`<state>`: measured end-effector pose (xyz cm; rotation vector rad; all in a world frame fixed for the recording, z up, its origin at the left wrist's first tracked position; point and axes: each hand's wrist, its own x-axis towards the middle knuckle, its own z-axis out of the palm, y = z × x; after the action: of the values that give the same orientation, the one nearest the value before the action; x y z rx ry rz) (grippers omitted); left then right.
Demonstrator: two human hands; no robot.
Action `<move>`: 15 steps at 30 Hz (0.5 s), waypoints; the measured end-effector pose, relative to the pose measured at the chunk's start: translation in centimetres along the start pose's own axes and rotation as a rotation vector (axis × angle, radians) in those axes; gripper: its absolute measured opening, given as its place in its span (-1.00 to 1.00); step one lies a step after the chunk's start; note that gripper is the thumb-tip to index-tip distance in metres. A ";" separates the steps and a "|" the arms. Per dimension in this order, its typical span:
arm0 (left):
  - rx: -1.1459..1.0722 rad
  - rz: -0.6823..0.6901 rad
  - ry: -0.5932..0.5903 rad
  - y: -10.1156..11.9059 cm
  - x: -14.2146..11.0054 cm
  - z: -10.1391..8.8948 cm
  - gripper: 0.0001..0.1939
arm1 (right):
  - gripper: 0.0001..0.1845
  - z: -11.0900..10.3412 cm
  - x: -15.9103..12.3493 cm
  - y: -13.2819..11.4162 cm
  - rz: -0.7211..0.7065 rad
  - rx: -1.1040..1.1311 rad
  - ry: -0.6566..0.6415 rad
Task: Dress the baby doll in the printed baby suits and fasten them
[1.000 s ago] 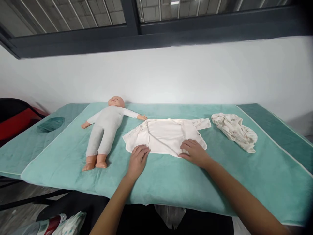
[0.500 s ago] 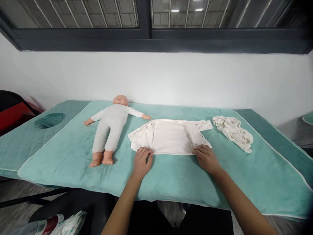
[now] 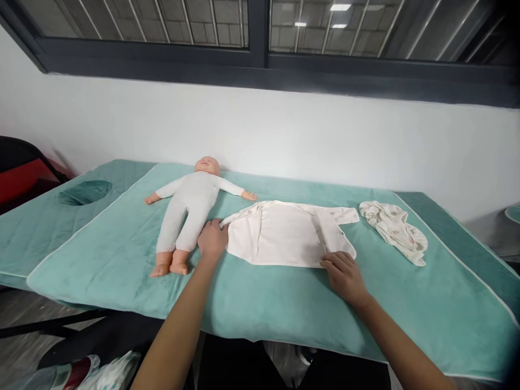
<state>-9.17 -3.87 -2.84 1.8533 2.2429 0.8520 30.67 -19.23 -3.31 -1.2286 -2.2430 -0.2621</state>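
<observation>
A cream baby shirt lies spread flat, its front panels folded outward and a small print showing on the sleeves. My left hand is at the left sleeve's end, fingers closed around the cuff. At the lower right corner, my right hand has its bent fingers on the hem, the thumb tucked close to them. Left of the shirt a baby doll in a pale grey body lies on its back, arms spread. My left hand is right beside the doll's leg.
A crumpled printed baby garment lies to the right on the green padded bed cover. A face hole is at the bed's left end. Behind are a white wall and a window frame. A black chair holds packages below left.
My left hand has moved from the shirt's lower hem up and left to the sleeve cuff. My right hand stays at the lower right hem. The view has tilted slightly.
</observation>
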 end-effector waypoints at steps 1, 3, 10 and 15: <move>-0.017 0.008 0.008 0.0 0.2 0.2 -0.68 | -0.65 0.2 0.5 -0.6 -0.009 0.015 -0.008; -0.101 0.035 0.055 -0.1 0.8 0.5 -0.71 | -0.64 0.8 2.0 -2.1 -0.017 0.055 -0.046; -0.246 -0.042 0.235 -0.7 3.7 1.2 -0.71 | -0.43 6.2 13.0 -5.1 0.238 0.170 -0.311; -0.209 0.027 0.266 -0.5 3.5 1.4 -0.73 | -0.27 11.5 17.3 -5.7 0.301 0.103 -0.380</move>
<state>-9.94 -0.15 -3.32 1.7686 2.1713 1.3526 14.27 -5.18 -2.54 -1.6435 -2.2978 0.2174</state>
